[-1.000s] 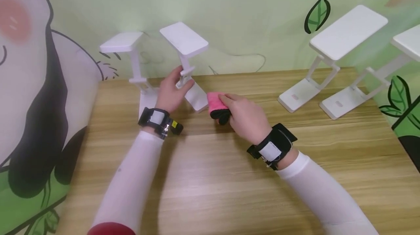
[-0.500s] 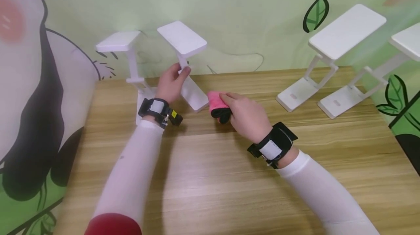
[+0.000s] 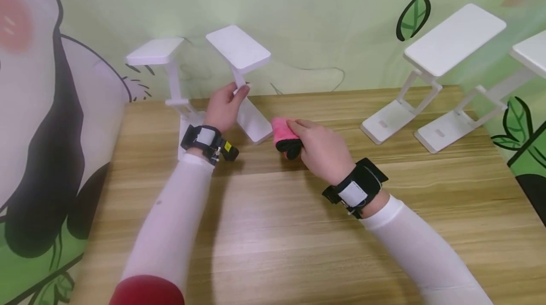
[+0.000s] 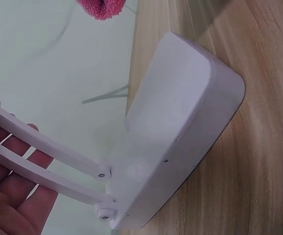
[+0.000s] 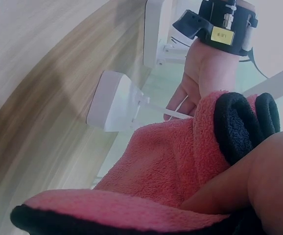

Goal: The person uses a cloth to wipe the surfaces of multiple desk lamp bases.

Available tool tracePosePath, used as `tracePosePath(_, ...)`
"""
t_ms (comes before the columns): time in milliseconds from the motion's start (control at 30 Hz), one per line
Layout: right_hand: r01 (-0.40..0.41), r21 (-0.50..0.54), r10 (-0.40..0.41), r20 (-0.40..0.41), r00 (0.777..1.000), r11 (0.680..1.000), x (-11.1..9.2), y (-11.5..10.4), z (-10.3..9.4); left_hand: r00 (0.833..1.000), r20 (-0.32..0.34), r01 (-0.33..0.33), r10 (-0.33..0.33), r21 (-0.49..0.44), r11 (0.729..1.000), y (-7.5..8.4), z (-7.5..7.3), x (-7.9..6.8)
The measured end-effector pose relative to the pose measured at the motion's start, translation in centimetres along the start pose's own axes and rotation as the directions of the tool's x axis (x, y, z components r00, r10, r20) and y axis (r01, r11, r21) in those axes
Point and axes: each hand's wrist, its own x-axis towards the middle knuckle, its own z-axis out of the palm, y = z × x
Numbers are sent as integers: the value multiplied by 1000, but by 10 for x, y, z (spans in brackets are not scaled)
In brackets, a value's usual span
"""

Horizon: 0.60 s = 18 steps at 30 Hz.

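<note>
- The left hand (image 3: 222,107) grasps the white lamp (image 3: 239,49) by its folding arm (image 4: 75,157), thumb on the near side and fingers behind; the lamp is at the far side of the desk (image 3: 264,238), left of centre, its base (image 4: 176,93) apparently resting there.
- The right hand (image 3: 326,153) pinches a folded pink cloth (image 3: 282,129), black at its edges, just right of the base and apart from it.
- If the cloth is meant for the lamp, steadying the arm near its joint while the right hand strokes should stop the hinges folding.
- Spreading the cloth flatter under the fingers would probably cover the base better than this bunched fold.
- Light pressure seems wise, since the lamp looks slim and tippy.
- Work clear of the left lamp (image 3: 155,51), close beside the left wrist; two other lamps (image 3: 454,40) stand well apart on the right.
</note>
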Motion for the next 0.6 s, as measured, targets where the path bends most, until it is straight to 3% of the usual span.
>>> tracePosePath(333, -22, 5, 22, -17, 1000, 1000, -3, 5, -5, 987, 148, -68, 63, 30, 997, 6, 5, -5)
tracePosePath(600, -42, -7, 41, -22, 999, 999, -4, 8, -6, 947, 305, -103, 100, -7, 995, 20, 13, -15)
